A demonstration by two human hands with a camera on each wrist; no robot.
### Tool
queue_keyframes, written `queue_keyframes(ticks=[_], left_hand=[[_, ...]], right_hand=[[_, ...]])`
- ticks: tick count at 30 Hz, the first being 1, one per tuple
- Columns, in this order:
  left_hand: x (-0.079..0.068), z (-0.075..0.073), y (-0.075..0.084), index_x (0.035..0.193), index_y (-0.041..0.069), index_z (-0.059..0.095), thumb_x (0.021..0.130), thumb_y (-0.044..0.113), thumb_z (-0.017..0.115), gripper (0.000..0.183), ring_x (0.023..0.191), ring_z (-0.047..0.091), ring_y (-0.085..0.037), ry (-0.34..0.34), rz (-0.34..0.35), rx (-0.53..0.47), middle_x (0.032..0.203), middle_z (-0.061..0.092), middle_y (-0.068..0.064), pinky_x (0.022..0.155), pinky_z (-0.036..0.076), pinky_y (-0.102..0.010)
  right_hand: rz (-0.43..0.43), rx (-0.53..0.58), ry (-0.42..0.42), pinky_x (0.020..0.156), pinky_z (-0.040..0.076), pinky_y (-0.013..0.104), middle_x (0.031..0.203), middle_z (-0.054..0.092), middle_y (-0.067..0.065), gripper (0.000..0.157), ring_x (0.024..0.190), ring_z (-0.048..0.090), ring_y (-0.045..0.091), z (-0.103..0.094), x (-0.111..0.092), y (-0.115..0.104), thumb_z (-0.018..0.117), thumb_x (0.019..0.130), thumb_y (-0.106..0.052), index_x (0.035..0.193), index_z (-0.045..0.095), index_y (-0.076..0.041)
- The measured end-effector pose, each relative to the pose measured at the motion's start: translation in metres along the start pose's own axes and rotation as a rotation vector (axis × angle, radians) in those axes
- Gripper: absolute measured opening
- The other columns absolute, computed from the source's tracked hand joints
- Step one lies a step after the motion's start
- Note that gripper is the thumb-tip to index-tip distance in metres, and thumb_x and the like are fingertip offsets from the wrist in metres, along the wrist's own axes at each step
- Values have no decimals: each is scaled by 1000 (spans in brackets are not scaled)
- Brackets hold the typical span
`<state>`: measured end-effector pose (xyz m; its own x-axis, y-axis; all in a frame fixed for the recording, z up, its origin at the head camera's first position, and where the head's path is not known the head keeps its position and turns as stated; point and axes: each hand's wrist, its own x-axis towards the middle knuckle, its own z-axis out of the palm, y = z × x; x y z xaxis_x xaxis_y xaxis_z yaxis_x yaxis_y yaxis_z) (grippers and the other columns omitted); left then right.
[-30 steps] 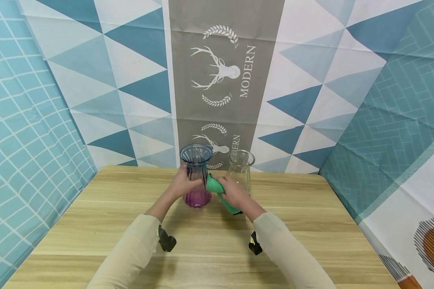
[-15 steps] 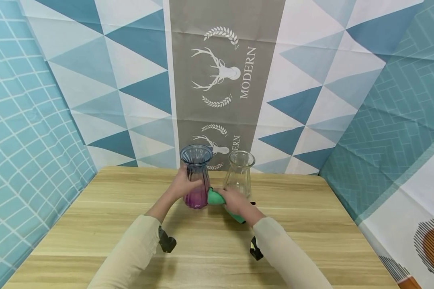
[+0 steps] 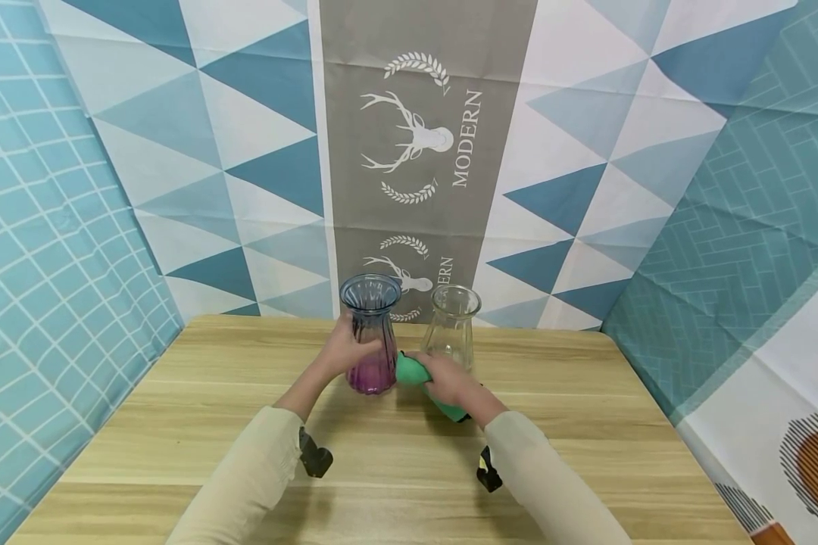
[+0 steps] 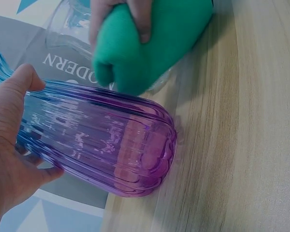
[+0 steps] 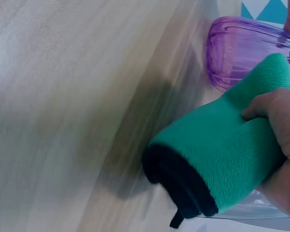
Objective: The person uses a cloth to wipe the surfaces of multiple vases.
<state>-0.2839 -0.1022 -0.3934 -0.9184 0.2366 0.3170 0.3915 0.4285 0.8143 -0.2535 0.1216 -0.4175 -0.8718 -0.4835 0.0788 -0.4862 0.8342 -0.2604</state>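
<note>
A ribbed glass vase (image 3: 371, 375), blue at the flared rim and purple at the base, stands upright on the table. My left hand (image 3: 343, 350) grips its middle from the left, thumb across the front. In my right hand (image 3: 450, 380) is a folded green cloth (image 3: 412, 369), its dark edging (image 5: 179, 179) visible in the right wrist view. The cloth lies against or right beside the vase's lower right side. Behind the right hand a clear glass vase (image 3: 454, 333) stands upright, its lower part partly covered by that hand.
Both vases stand near the back of a light wooden table (image 3: 198, 424). A patterned backdrop (image 3: 409, 212) rises right behind the table's far edge, with blue tiled cloth (image 3: 48, 250) along the left side and teal cloth (image 3: 716, 250) along the right.
My right hand has moved the green cloth down beside the purple part of the vase, then slightly to the right. The left hand and both vases have stayed in place.
</note>
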Motion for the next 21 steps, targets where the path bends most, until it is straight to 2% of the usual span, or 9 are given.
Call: queue_keyframes(ticks=[5,11,15,21], left_hand=[[-1,0,2,142,2,25,74,14,73,83,128,43,-40,1,8,-10,136,42,-25,110,31,-53],[-2,-1,1,142,2,24,75,13,72,84,127,43,-40,-8,13,-3,137,42,-25,109,32,-54],[-1,-1,1,143,2,21,75,14,72,86,128,42,-40,-8,7,11,138,40,-25,110,32,-54],[-1,-1,1,144,1,20,75,13,72,87,130,40,-41,-3,-2,14,140,38,-26,111,30,-53]], right_hand=[[5,64,66,92,48,49,130,53,16,62,112,55,31,-11,-1,-2,60,84,-5,142,39,-18],[-17,57,145,87,51,44,126,56,15,64,106,57,28,-20,2,-6,60,84,-5,143,38,-15],[-13,61,202,86,51,45,123,55,17,64,104,56,29,-25,5,-8,59,83,-2,142,39,-15],[9,122,255,90,50,49,131,50,18,67,114,54,33,-33,7,-12,56,84,2,144,35,-19]])
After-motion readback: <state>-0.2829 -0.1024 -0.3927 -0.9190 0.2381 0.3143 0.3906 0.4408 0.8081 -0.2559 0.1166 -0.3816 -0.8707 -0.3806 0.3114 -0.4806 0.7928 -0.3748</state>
